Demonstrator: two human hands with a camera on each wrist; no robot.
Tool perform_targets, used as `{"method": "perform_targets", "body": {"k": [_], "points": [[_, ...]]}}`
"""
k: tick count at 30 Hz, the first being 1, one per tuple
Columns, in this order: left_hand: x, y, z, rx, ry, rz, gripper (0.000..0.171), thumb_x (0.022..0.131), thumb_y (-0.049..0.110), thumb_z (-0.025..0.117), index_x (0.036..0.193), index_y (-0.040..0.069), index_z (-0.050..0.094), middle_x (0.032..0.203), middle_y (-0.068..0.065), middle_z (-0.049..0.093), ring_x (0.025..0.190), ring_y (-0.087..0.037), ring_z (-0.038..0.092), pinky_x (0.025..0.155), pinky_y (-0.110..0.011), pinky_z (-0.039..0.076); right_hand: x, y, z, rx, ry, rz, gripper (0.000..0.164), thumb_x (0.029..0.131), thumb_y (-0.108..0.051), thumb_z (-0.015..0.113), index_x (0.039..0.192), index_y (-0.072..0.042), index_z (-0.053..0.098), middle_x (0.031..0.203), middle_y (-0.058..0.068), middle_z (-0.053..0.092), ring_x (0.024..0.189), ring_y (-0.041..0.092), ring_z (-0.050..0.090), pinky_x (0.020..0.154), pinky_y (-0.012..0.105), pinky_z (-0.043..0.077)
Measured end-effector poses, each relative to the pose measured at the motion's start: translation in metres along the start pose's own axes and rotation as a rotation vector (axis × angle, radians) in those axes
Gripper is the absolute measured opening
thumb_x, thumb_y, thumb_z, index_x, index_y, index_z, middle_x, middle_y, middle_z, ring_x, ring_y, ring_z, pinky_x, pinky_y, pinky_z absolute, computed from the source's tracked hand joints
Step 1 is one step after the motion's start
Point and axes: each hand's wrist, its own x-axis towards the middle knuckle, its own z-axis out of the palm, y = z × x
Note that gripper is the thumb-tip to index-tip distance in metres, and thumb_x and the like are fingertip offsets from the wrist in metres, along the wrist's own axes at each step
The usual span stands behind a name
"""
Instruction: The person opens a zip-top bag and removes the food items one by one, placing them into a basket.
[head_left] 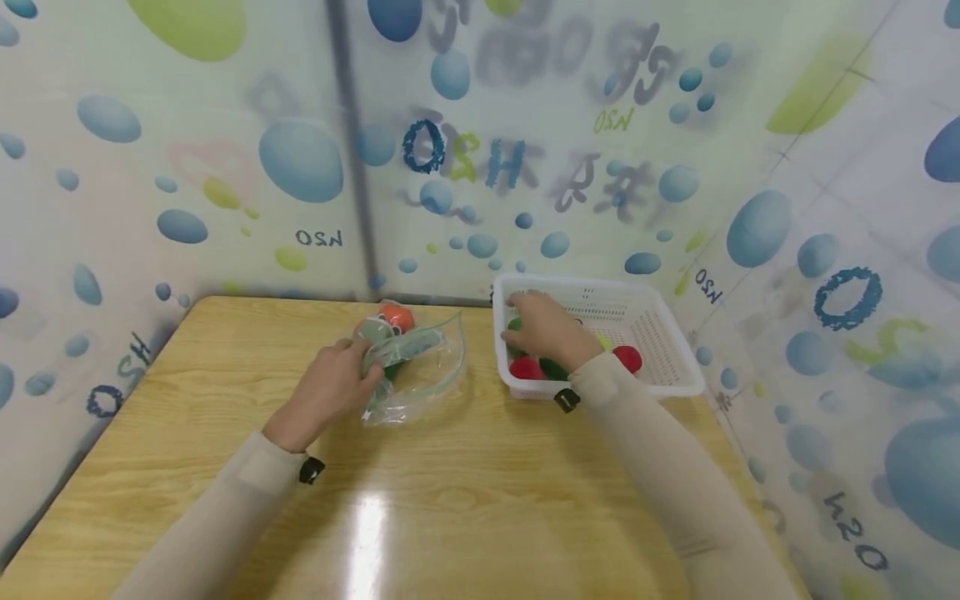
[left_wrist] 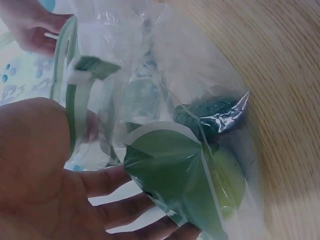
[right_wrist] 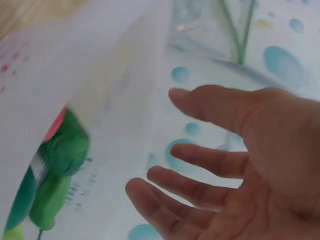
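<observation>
Reaching over basket (head_left: pixel 660 342) with empty, relaxed right hand (head_left: pixel 550 327).
Touching bag (head_left: pixel 411 344) at basket's left with left hand (head_left: pixel 333 387) (grip unclear).

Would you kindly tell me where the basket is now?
In the head view, the basket sits on the table at back right, the right hand over it and the bag to its left.

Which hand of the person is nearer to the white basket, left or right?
Right. The right hand is over the left part of the white basket; the left hand is at the clear plastic bag, left of the basket.
</observation>
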Motion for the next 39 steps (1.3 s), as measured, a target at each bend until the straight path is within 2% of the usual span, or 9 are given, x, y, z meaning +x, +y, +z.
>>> {"method": "perform_targets", "body": {"k": [3,5,11,17,22,26,30,33,39], "points": [[0.002,0.002,-0.001,0.009,-0.019,-0.02,0.062,0.119,0.039,0.063,0.153,-0.013,0.062,0.137,-0.041,0.07,0.107,-0.048,0.072,0.087,-0.06,0.062,-0.009,-0.01,0.002,-0.003,0.096,-0.026,0.062,0.112,-0.024,0.079,0.166,0.001,0.058,0.155,0.024,0.068,0.125,0.034,0.068,0.118,0.049,0.062],[0.003,0.002,-0.001,0.009,-0.026,-0.027,0.068,0.119,0.043,0.064,0.157,-0.013,0.059,0.139,-0.042,0.07,0.112,-0.05,0.072,0.089,-0.062,0.062,-0.015,-0.017,0.004,-0.012,0.167,-0.057,0.058,0.112,-0.022,0.079,0.161,0.002,0.062,0.151,0.025,0.069,0.119,0.033,0.071,0.113,0.048,0.065],[0.004,0.0,0.0,0.024,-0.013,-0.018,0.06,0.109,0.03,0.074,0.149,-0.013,0.061,0.135,-0.041,0.069,0.106,-0.049,0.072,0.086,-0.061,0.063,-0.035,-0.044,0.02,0.04,0.31,-0.204,0.036,0.114,-0.02,0.076,0.144,0.0,0.07,0.133,0.022,0.071,0.107,0.031,0.074,0.094,0.044,0.067],[0.005,-0.002,-0.003,0.006,-0.033,-0.027,0.061,0.104,0.021,0.072,0.151,-0.013,0.054,0.137,-0.043,0.066,0.103,-0.048,0.069,0.085,-0.06,0.062,-0.042,-0.061,0.048,0.141,0.351,-0.479,0.023,0.112,-0.014,0.078,0.132,-0.002,0.074,0.126,0.015,0.074,0.118,0.028,0.08,0.102,0.04,0.069],[0.008,-0.003,-0.006,-0.023,-0.073,-0.057,0.067,0.106,0.022,0.071,0.158,-0.015,0.05,0.141,-0.044,0.063,0.108,-0.048,0.069,0.089,-0.062,0.063,-0.04,-0.07,0.065,0.144,0.291,-0.622,0.022,0.113,-0.013,0.077,0.133,-0.003,0.075,0.13,0.013,0.077,0.113,0.025,0.081,0.102,0.04,0.069],[0.008,-0.005,-0.005,-0.069,-0.105,-0.11,0.074,0.108,0.024,0.066,0.164,-0.017,0.043,0.15,-0.05,0.051,0.113,-0.049,0.067,0.09,-0.06,0.064,-0.036,-0.076,0.077,0.079,0.222,-0.633,0.025,0.116,-0.012,0.069,0.139,-0.005,0.075,0.139,0.011,0.078,0.114,0.023,0.08,0.102,0.039,0.069],[0.007,-0.007,-0.004,-0.123,-0.119,-0.145,0.073,0.111,0.027,0.061,0.165,-0.018,0.041,0.152,-0.053,0.043,0.11,-0.048,0.064,0.083,-0.05,0.063,-0.031,-0.079,0.088,0.029,0.161,-0.582,0.031,0.119,-0.012,0.064,0.147,-0.006,0.074,0.146,0.012,0.077,0.126,0.024,0.079,0.107,0.039,0.068],[0.005,-0.007,-0.003,-0.138,-0.114,-0.145,0.068,0.113,0.026,0.058,0.162,-0.019,0.043,0.148,-0.051,0.049,0.108,-0.045,0.064,0.081,-0.046,0.061,-0.028,-0.08,0.095,0.013,0.118,-0.525,0.033,0.12,-0.013,0.063,0.151,-0.006,0.072,0.149,0.013,0.077,0.135,0.026,0.077,0.111,0.039,0.067],[0.006,-0.009,-0.003,-0.162,-0.113,-0.133,0.061,0.115,0.022,0.056,0.158,-0.02,0.046,0.129,-0.04,0.07,0.092,-0.034,0.066,0.071,-0.039,0.056,-0.021,-0.082,0.102,-0.024,0.091,-0.441,0.037,0.121,-0.016,0.061,0.155,-0.005,0.069,0.149,0.013,0.076,0.133,0.025,0.077,0.111,0.038,0.067]]}}
